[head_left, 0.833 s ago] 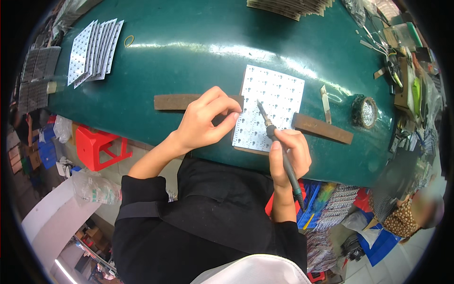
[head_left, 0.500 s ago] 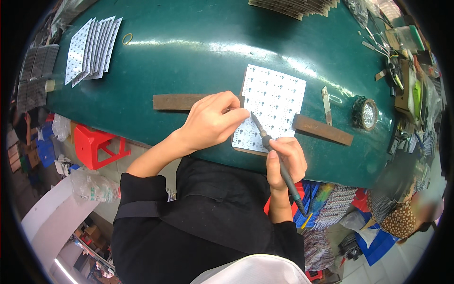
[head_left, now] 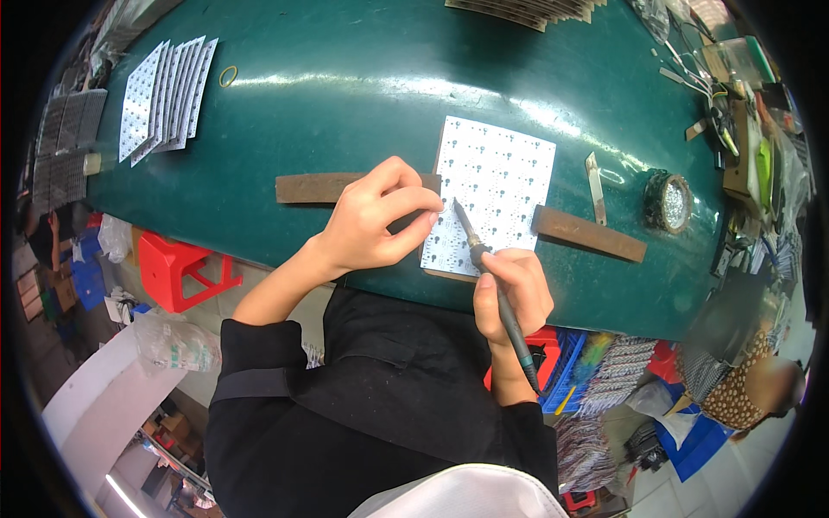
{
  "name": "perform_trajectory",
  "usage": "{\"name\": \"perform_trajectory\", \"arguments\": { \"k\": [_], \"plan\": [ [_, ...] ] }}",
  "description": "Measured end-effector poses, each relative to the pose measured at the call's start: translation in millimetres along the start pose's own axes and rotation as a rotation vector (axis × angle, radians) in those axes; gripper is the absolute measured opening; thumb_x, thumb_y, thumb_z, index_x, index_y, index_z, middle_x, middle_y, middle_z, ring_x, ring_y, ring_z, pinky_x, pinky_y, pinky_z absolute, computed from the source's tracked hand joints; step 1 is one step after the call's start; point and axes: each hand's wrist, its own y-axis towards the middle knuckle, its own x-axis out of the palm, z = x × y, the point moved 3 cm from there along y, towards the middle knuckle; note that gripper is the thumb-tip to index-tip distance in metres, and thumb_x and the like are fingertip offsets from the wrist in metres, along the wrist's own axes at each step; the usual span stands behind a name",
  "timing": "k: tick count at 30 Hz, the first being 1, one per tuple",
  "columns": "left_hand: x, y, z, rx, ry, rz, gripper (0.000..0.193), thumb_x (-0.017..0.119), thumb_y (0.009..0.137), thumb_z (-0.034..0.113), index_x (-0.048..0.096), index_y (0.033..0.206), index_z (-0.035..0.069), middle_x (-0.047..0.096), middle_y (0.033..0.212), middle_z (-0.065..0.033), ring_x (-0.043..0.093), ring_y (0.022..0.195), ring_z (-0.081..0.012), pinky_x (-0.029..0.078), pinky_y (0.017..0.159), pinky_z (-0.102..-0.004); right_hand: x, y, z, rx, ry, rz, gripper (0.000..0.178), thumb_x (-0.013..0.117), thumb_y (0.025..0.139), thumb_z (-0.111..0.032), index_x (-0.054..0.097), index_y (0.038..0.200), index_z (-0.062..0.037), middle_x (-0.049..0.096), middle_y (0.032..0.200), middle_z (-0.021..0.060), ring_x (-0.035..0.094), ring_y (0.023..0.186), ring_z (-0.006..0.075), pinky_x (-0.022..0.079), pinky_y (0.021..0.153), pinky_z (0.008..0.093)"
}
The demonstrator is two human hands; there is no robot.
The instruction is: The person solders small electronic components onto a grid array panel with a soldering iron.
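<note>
A white circuit board with rows of dark marks lies on a brown backing on the green table. My right hand grips a soldering iron like a pen, its tip over the left part of the board. My left hand is at the board's left edge, thumb and forefinger pinched together; whatever is between them is too small to make out. Beneath that hand runs a brown bar reaching the board's left side. A second brown bar meets its right side.
White boards lean in a row at far left, near a rubber band. More boards are stacked at the far edge. Right of the board lie a metal blade and a tape roll. A red stool stands below left.
My left hand has drawn back slightly to the left, away from the iron's tip. My right hand and the soldering iron have shifted a little left, with the tip still over the board.
</note>
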Motion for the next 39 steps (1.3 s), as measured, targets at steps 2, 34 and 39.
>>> {"name": "perform_trajectory", "arguments": {
  "k": [2, 34, 39],
  "plan": [
    [-1.8, -0.1, -0.4, 0.024, -0.019, 0.063, 0.016, 0.074, 0.076, 0.0, 0.071, 0.091, 0.006, 0.056, 0.081, -0.0055, 0.057, 0.065, -0.0155, 0.047, 0.056, -0.0285, -7.1, 5.2, -0.1, -0.14, -0.124, 0.06, 0.019, 0.066, 0.074, 0.001, 0.07, 0.092, 0.0029, 0.061, 0.073, 0.0127, 0.062, 0.065, 0.0249, 0.05, 0.059, 0.0321],
    [-22.9, -17.4, 9.3, -0.109, -0.062, 0.046, 0.016, 0.069, 0.087, 0.0, 0.064, 0.103, 0.002, 0.055, 0.085, -0.0067, 0.053, 0.066, -0.0137, 0.044, 0.056, -0.0251, -5.8, 23.9, 0.8, -0.058, -0.012, 0.035, 0.019, 0.065, 0.08, 0.0, 0.068, 0.098, 0.0037, 0.064, 0.081, 0.0163, 0.061, 0.069, 0.0238, 0.047, 0.058, 0.0295],
    [-1.2, -24.6, 9.6, -0.096, -0.024, 0.02, 0.018, 0.073, 0.079, -0.003, 0.061, 0.09, 0.005, 0.06, 0.078, -0.0038, 0.053, 0.058, -0.0145, 0.043, 0.05, -0.0276, -11.1, -12.8, -5.7, -0.042, 0.042, -0.032, 0.018, 0.064, 0.082, -0.003, 0.066, 0.098, 0.006, 0.061, 0.076, 0.0154, 0.06, 0.066, 0.0243, 0.048, 0.058, 0.0316]
  ]
}}
